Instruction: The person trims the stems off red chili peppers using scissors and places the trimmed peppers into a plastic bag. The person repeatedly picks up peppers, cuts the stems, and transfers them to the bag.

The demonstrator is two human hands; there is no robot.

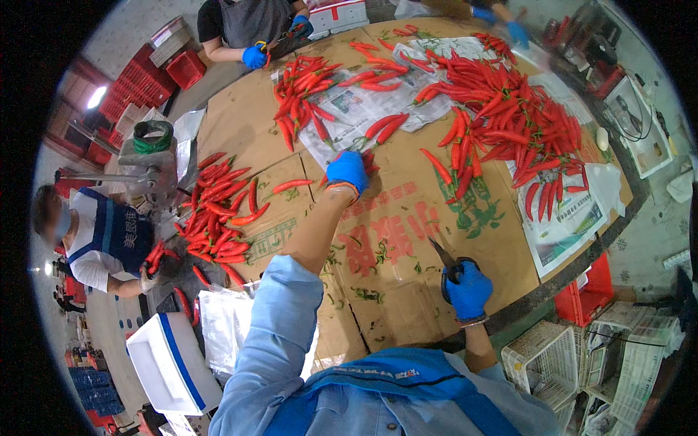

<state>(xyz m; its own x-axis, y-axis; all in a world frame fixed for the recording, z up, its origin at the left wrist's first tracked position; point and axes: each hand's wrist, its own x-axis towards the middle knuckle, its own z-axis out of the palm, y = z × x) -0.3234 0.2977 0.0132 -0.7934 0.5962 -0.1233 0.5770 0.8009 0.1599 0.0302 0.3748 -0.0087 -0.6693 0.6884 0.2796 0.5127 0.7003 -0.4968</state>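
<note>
My left hand, in a blue glove, reaches to the middle of the cardboard-covered table and is closed on red chili peppers. Their green stems lie at my fingers, and the glove hides part of the bunch. In my gloved right hand is a pair of scissors, its dark blades pointing up and left above the cardboard. Cut green stems are scattered between my hands. A large heap of red chili peppers lies at the right, partly on newspaper.
Smaller chili piles lie at the left and far side. A masked person at the left holds peppers near a metal machine. Other people's gloved hands work across the table. A white foam box and plastic crates flank me.
</note>
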